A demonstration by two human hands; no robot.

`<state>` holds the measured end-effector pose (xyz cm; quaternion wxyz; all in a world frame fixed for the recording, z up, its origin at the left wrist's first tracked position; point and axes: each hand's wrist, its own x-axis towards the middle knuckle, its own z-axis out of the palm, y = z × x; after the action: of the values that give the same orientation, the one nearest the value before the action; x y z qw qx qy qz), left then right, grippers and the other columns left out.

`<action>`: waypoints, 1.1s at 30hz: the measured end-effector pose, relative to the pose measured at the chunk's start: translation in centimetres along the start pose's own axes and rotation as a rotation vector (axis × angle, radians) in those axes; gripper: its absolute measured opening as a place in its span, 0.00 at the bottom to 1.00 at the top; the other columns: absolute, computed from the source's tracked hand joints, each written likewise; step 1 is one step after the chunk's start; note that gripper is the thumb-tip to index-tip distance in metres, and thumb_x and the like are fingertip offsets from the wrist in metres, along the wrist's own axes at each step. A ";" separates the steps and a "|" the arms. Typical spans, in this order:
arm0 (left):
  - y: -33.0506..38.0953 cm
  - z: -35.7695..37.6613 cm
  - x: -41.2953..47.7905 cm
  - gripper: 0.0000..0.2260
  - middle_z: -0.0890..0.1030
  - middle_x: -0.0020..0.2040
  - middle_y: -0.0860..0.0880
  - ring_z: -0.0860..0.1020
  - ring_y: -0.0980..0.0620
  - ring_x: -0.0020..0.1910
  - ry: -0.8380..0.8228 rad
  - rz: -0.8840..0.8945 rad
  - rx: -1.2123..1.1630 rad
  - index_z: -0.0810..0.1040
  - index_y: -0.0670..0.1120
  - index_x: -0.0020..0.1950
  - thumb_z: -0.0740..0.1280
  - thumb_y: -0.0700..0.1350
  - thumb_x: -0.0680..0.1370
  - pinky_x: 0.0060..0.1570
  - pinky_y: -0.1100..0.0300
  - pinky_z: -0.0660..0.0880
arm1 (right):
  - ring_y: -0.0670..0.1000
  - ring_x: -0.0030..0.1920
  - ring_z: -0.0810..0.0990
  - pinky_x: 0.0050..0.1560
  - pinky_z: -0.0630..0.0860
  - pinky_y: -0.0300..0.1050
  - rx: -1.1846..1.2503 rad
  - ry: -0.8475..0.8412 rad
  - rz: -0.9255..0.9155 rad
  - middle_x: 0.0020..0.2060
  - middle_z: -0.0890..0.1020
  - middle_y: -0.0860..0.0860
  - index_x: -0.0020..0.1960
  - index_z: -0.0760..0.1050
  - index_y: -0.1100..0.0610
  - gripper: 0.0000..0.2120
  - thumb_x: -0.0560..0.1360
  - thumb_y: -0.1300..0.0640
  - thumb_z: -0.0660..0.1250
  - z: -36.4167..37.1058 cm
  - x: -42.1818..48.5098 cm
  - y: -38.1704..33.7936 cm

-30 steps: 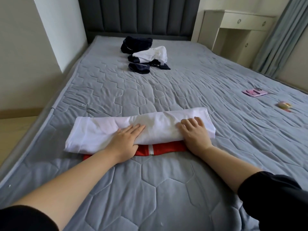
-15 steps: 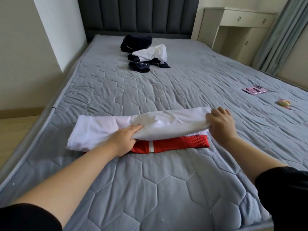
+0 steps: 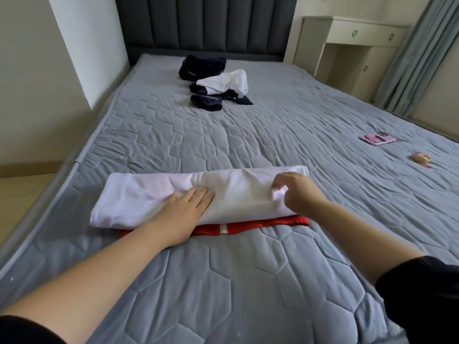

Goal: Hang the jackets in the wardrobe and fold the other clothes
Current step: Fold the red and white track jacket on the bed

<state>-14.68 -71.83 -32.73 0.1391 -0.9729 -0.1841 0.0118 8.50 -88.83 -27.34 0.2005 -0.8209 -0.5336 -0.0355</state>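
While left hand (image 3: 185,214) presses flat, right hand (image 3: 298,192) pinches white garment (image 3: 149,194) lying left-right.

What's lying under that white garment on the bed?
A red garment shows along its near edge. The rest of it is covered by the white garment, which the left hand presses flat and the right hand pinches.

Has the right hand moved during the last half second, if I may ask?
Yes: the right hand shifted left, away from the pink phone, along the white garment.
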 end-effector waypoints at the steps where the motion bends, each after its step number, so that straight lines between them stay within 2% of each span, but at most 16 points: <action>1: 0.1 -0.3 -0.2 0.36 0.43 0.78 0.46 0.48 0.49 0.76 -0.023 0.008 0.030 0.36 0.45 0.77 0.55 0.40 0.76 0.66 0.51 0.60 | 0.55 0.43 0.77 0.40 0.66 0.40 0.008 0.135 -0.095 0.42 0.81 0.53 0.44 0.79 0.60 0.18 0.64 0.73 0.55 0.0 -0.1 -1.4; 3: 0.2 -1.1 -0.6 0.36 0.39 0.77 0.45 0.44 0.48 0.76 -0.119 0.030 0.040 0.34 0.45 0.76 0.54 0.41 0.76 0.67 0.50 0.58 | 0.61 0.43 0.78 0.45 0.71 0.47 -0.027 0.277 -0.253 0.41 0.81 0.59 0.43 0.79 0.65 0.15 0.62 0.71 0.57 0.7 0.0 -3.5; 5: 0.0 -2.1 -0.7 0.34 0.38 0.77 0.46 0.42 0.48 0.77 -0.259 0.077 -0.025 0.36 0.46 0.77 0.54 0.46 0.78 0.69 0.50 0.55 | 0.61 0.58 0.74 0.60 0.67 0.52 -0.020 0.198 -0.204 0.56 0.78 0.60 0.55 0.77 0.65 0.16 0.70 0.67 0.58 1.9 0.7 -5.0; 7: -0.8 -3.4 0.0 0.29 0.48 0.78 0.48 0.49 0.48 0.77 -0.390 0.079 -0.332 0.49 0.47 0.78 0.53 0.56 0.80 0.72 0.50 0.54 | 0.56 0.71 0.62 0.71 0.56 0.52 0.030 0.049 -0.076 0.70 0.67 0.57 0.66 0.70 0.61 0.20 0.76 0.64 0.56 3.0 1.6 -5.7; 8: -1.4 -4.0 0.8 0.26 0.59 0.76 0.47 0.57 0.48 0.75 -0.373 0.049 -0.510 0.61 0.46 0.75 0.52 0.58 0.80 0.72 0.51 0.56 | 0.54 0.74 0.56 0.73 0.52 0.53 0.074 -0.009 -0.017 0.73 0.62 0.56 0.70 0.66 0.59 0.21 0.77 0.63 0.54 3.3 2.2 -6.1; 9: -1.9 -4.5 1.7 0.22 0.69 0.71 0.47 0.65 0.47 0.70 -0.263 -0.023 -0.647 0.70 0.45 0.69 0.52 0.57 0.81 0.69 0.53 0.61 | 0.52 0.75 0.53 0.73 0.50 0.54 0.128 -0.051 0.037 0.75 0.59 0.55 0.71 0.64 0.57 0.22 0.77 0.62 0.53 3.6 3.0 -6.7; 10: -2.5 -4.5 2.6 0.19 0.74 0.65 0.46 0.70 0.46 0.66 -0.083 -0.137 -0.711 0.75 0.45 0.63 0.53 0.53 0.82 0.65 0.54 0.64 | 0.52 0.75 0.52 0.74 0.49 0.55 0.186 -0.068 0.086 0.75 0.58 0.54 0.72 0.63 0.57 0.23 0.77 0.61 0.53 4.0 3.7 -7.5; 11: -3.0 -4.1 3.3 0.17 0.75 0.62 0.44 0.71 0.44 0.63 0.097 -0.264 -0.690 0.76 0.44 0.61 0.53 0.50 0.82 0.62 0.55 0.65 | 0.51 0.75 0.52 0.74 0.49 0.55 0.238 -0.076 0.129 0.75 0.58 0.54 0.72 0.63 0.56 0.22 0.78 0.60 0.52 4.4 4.5 -8.1; 12: -3.1 -3.3 3.7 0.16 0.74 0.64 0.44 0.69 0.44 0.65 0.205 -0.365 -0.613 0.74 0.45 0.64 0.53 0.48 0.82 0.62 0.54 0.63 | 0.51 0.75 0.53 0.73 0.49 0.56 0.259 -0.094 0.157 0.75 0.59 0.53 0.72 0.63 0.55 0.21 0.79 0.58 0.51 4.9 5.0 -8.7; 13: -2.9 -2.2 3.8 0.18 0.69 0.70 0.45 0.64 0.45 0.70 0.207 -0.420 -0.526 0.70 0.47 0.69 0.52 0.49 0.82 0.66 0.52 0.60 | 0.51 0.75 0.54 0.73 0.48 0.57 0.233 -0.135 0.161 0.74 0.61 0.52 0.72 0.63 0.54 0.21 0.80 0.56 0.50 5.7 5.3 -9.3; 15: -1.8 0.6 3.3 0.22 0.56 0.77 0.51 0.52 0.49 0.76 0.052 -0.426 -0.377 0.56 0.53 0.76 0.47 0.54 0.82 0.71 0.49 0.48 | 0.51 0.74 0.53 0.72 0.43 0.60 0.098 -0.247 0.112 0.74 0.59 0.51 0.73 0.60 0.52 0.21 0.80 0.53 0.48 7.7 4.7 -9.7; 17: -1.2 2.7 2.8 0.24 0.51 0.78 0.53 0.46 0.51 0.76 0.016 -0.403 -0.280 0.50 0.56 0.77 0.45 0.56 0.81 0.71 0.47 0.42 | 0.50 0.75 0.49 0.72 0.39 0.58 0.043 -0.294 0.104 0.76 0.55 0.50 0.75 0.54 0.51 0.24 0.80 0.50 0.47 9.4 3.8 -8.9; 22: -3.8 3.2 1.1 0.26 0.44 0.78 0.55 0.42 0.52 0.76 -0.006 -0.444 -0.239 0.46 0.57 0.77 0.44 0.60 0.80 0.71 0.43 0.39 | 0.49 0.76 0.46 0.73 0.42 0.49 0.036 -0.244 0.246 0.77 0.51 0.49 0.77 0.52 0.53 0.26 0.81 0.46 0.44 9.7 3.9 -6.3; 25: -5.7 3.7 -1.5 0.26 0.44 0.78 0.53 0.44 0.51 0.76 -0.033 -0.524 -0.292 0.45 0.56 0.77 0.45 0.60 0.81 0.72 0.44 0.44 | 0.49 0.76 0.43 0.74 0.40 0.47 -0.032 -0.222 0.278 0.77 0.48 0.49 0.77 0.50 0.53 0.27 0.81 0.45 0.43 9.6 3.5 -5.6; 28: -7.5 4.1 -3.5 0.27 0.48 0.78 0.53 0.48 0.53 0.76 -0.044 -0.595 -0.316 0.46 0.54 0.78 0.47 0.60 0.81 0.73 0.50 0.48 | 0.49 0.76 0.42 0.73 0.37 0.52 -0.124 -0.171 0.319 0.77 0.47 0.50 0.77 0.50 0.50 0.27 0.80 0.44 0.42 9.3 3.2 -4.8; 33: -8.3 5.0 -4.7 0.28 0.45 0.78 0.53 0.45 0.55 0.76 -0.085 -0.597 -0.360 0.43 0.51 0.78 0.45 0.60 0.81 0.74 0.54 0.44 | 0.48 0.76 0.44 0.72 0.37 0.59 -0.152 -0.184 0.491 0.77 0.49 0.49 0.77 0.49 0.50 0.27 0.80 0.44 0.41 7.3 2.2 -1.1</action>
<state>-22.41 -64.77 -35.35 -0.0449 -0.8837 -0.4653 -0.0215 7.29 -83.86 -33.12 0.0917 -0.9381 -0.3303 0.0489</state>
